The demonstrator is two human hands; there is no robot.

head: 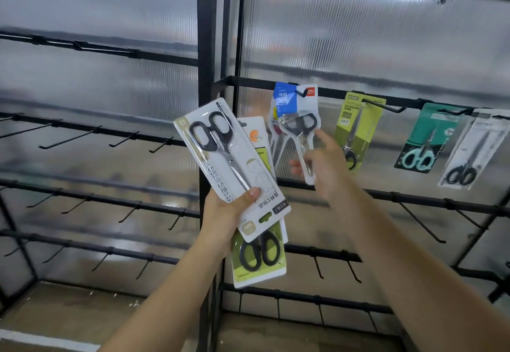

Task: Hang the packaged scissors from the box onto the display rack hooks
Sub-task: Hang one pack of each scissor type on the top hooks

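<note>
Our left hand grips two packs fanned together, thumb clamped across the white pack over the green pack, evidently as stock awaiting hooks. Our right hand reaches beyond, fingers loosely spread at the lower end of the blue-topped pack; we cannot tell whether it pinches or merely steadies it. That pack hangs on its hook. Farther right hang the olive pack, teal pack and grey pack.
</note>
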